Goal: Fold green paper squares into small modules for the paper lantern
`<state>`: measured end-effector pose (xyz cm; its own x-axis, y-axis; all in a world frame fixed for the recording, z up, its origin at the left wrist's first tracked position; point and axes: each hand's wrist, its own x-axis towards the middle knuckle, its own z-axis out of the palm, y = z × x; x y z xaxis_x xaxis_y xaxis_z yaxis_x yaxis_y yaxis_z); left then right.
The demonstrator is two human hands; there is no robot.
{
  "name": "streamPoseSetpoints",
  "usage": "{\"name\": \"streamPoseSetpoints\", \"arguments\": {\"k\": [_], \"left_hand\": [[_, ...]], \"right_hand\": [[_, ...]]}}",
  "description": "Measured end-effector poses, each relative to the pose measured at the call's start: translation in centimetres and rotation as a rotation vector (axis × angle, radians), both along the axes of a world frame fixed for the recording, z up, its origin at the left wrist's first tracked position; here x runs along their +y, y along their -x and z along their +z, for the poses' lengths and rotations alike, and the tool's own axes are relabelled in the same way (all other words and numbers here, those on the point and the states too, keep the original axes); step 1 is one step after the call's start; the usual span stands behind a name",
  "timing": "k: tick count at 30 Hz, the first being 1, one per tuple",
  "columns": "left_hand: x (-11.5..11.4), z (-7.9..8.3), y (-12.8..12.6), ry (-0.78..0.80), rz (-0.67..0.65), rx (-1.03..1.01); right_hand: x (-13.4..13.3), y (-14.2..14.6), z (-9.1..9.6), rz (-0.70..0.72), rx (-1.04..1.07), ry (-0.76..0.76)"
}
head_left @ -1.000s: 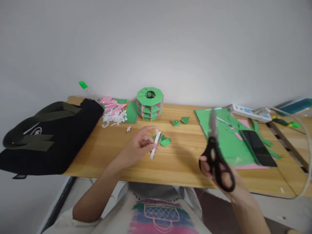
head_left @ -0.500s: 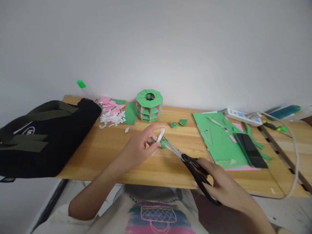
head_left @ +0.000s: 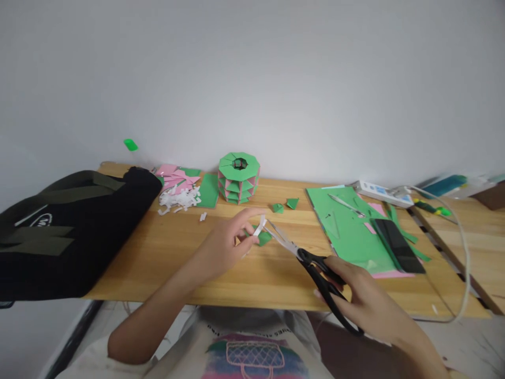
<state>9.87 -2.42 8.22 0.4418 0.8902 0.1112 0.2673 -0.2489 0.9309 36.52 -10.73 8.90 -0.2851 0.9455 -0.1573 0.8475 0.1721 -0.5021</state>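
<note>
Between the thumb and fingers of my left hand (head_left: 226, 239) is a narrow white paper strip (head_left: 259, 226). My right hand (head_left: 365, 292) grips the black handles of a pair of scissors (head_left: 313, 263), whose slightly parted blades reach toward the strip. Whether the blade tips touch the strip I cannot tell. Behind my left fingers lies a green paper piece (head_left: 263, 238), partly hidden. Two small folded green pieces (head_left: 278, 208) rest farther back. A green and pink paper ring structure (head_left: 239, 176) stands near the wall.
On the left lie a black bag (head_left: 79, 231), a heap of white paper bits (head_left: 180, 198) and pink paper pieces (head_left: 173, 176). Toward the right are green sheets (head_left: 339, 226), tweezers (head_left: 347, 205), a phone (head_left: 398, 245), a power strip (head_left: 384, 193) and a looping white cable (head_left: 467, 263).
The scissor blades stand slightly farther from the strip and wider apart. My left hand keeps its pinch on the strip. The whole view has shifted a little.
</note>
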Motion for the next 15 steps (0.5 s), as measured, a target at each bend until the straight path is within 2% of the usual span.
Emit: {"name": "streamPoseSetpoints", "arguments": {"k": [7,15], "left_hand": [[-0.5,1.2,-0.4,-0.063,-0.035,0.135],[-0.6,0.8,-0.2,-0.154,-0.002,0.087]], "right_hand": [[0.8,0.5,0.3,0.064,-0.090,0.015],[0.4,0.5,0.6,0.038,-0.112,-0.009]]}}
